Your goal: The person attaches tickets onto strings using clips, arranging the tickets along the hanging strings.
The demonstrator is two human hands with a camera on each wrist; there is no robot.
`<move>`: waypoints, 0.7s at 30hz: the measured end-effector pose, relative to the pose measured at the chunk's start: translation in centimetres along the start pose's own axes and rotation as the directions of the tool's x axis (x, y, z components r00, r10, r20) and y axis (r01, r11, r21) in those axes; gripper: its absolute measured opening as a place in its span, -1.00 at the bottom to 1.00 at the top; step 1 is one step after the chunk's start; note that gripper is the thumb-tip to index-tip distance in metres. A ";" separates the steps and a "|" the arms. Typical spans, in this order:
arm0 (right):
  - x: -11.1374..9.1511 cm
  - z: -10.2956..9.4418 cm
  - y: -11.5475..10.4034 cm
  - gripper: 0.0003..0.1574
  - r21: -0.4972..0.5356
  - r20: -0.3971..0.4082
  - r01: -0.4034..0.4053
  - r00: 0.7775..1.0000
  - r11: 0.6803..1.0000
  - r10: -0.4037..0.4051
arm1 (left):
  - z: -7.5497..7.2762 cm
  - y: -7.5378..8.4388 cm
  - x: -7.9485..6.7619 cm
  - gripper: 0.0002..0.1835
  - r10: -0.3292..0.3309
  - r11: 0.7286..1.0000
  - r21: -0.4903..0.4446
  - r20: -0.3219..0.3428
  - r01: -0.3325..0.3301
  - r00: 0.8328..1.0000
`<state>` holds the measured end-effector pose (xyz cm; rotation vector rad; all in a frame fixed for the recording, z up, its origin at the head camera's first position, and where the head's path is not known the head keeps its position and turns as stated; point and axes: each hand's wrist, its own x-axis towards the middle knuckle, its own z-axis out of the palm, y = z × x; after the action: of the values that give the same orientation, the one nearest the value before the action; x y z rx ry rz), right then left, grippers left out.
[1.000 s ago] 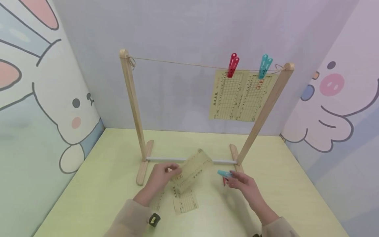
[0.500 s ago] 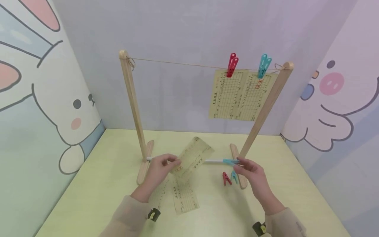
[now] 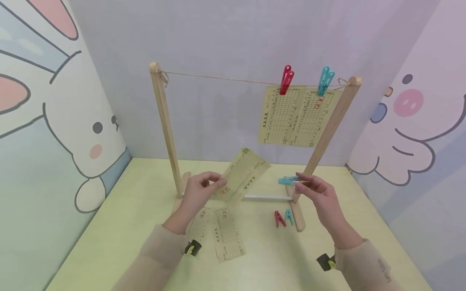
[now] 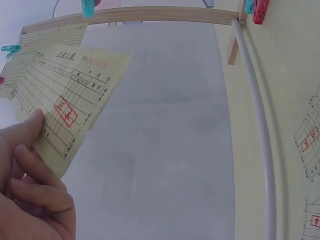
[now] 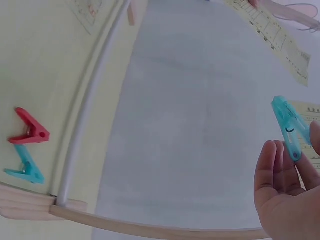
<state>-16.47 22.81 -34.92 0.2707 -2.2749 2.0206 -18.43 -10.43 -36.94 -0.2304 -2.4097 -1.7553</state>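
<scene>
My left hand (image 3: pixel 204 190) pinches a yellowish printed receipt slip (image 3: pixel 243 174) by its lower left corner, holding it tilted above the table. A red stamp and a red number show on the slip (image 4: pixel 70 95) in the left wrist view. My right hand (image 3: pixel 322 198) pinches a teal clothespin (image 3: pixel 288 180) by its handle end, its nose pointing left toward the slip. In the right wrist view this clothespin (image 5: pixel 290 122) sits between thumb and fingers. Over the right of the string (image 3: pixel 218 76), a red clothespin (image 3: pixel 286 81) and another teal clothespin (image 3: pixel 325 82) hold two hanging slips (image 3: pixel 282 117).
The string runs between two wooden posts (image 3: pixel 165 129), joined low down by a white rod (image 3: pixel 267 198). Two more slips (image 3: pixel 228 236) lie on the table at the front. A red clothespin (image 3: pixel 279 219) and a teal one (image 3: pixel 289 216) lie near the right foot (image 3: pixel 297 216).
Both hands have risen from the table, the left with the slip and the right with the teal clothespin. More of the slips on the table now shows.
</scene>
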 end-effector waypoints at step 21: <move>2.9 0.5 -7.2 -0.63 0.095 -0.048 0.243 0.970 0.965 -0.240 | -0.4 3.9 2.0 -0.77 0.027 0.994 -0.104 -0.055 -0.033 0.998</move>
<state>-17.93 21.27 -27.42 0.4899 -2.0095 1.9983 -19.57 -9.55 -32.81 -0.2282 -2.2683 -1.8529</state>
